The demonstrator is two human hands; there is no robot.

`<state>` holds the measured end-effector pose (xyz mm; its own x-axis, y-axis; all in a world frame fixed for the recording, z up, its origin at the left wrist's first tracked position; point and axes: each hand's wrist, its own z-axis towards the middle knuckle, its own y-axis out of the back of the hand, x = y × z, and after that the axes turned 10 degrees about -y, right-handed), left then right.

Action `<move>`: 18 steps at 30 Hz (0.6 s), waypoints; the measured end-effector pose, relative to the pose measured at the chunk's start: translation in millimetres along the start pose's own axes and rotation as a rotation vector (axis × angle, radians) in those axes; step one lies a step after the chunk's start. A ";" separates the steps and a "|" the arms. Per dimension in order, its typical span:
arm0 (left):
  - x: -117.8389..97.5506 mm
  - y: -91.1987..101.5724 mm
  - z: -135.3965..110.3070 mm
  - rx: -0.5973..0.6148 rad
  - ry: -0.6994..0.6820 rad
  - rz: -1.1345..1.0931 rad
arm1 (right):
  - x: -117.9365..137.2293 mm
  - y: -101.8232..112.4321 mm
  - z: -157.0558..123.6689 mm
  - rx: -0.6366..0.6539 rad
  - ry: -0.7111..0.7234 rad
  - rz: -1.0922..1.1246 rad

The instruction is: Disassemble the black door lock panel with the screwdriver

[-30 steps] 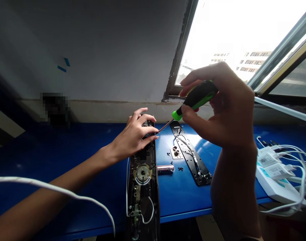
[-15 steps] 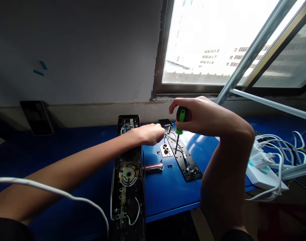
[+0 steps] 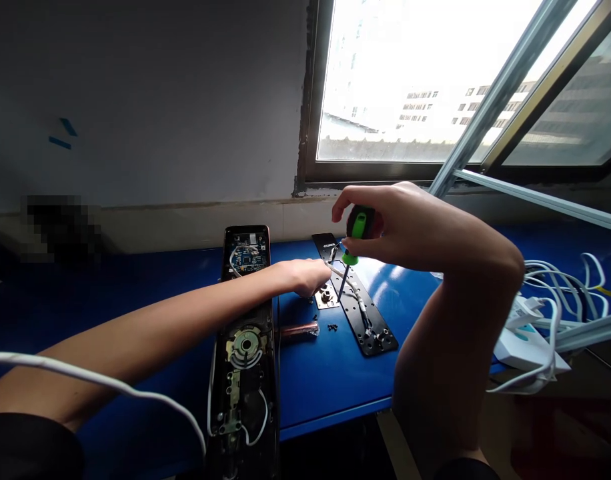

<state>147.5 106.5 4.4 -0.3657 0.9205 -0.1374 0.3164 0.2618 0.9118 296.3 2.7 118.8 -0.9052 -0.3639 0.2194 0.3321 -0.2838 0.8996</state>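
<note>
My right hand (image 3: 380, 227) grips a green-and-black screwdriver (image 3: 360, 223) upright, its thin shaft reaching down to a perforated black metal plate (image 3: 358, 313). My left hand (image 3: 305, 277) reaches across a dismantled electronic door lock (image 3: 243, 353) and sits just beside that plate, fingertips by a white wire (image 3: 348, 280). Its fingers are mostly hidden. The lock lies open, with a circuit board (image 3: 246, 253) at its far end. A small metal bracket (image 3: 325, 297) lies by the plate.
A copper-coloured cylinder (image 3: 298, 330) and several tiny screws (image 3: 331, 327) lie on the blue table (image 3: 335, 380). A white cable (image 3: 85, 373) crosses my left forearm. A white power strip (image 3: 528, 347) with tangled cables sits at right, below a window (image 3: 400, 87).
My left hand has moved from the lock's far end across to the black plate. The screwdriver has swung from tilted to upright, with its shaft now over the plate. The view has shifted.
</note>
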 end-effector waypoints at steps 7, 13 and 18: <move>-2.5 3.5 -17.6 -0.085 -0.012 -0.005 | 8.2 -0.7 3.2 0.076 0.012 0.023; -2.2 16.0 -82.0 -0.445 -0.099 -0.028 | 20.8 -2.2 9.5 0.108 0.154 0.093; 14.8 1.6 -142.9 -0.756 -0.226 -0.038 | 36.9 -7.1 12.2 0.046 0.208 0.257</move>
<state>17.5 79.1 59.1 -0.1516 0.9729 -0.1748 -0.4030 0.1007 0.9096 257.3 2.0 125.1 -0.7183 -0.5933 0.3634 0.5255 -0.1203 0.8422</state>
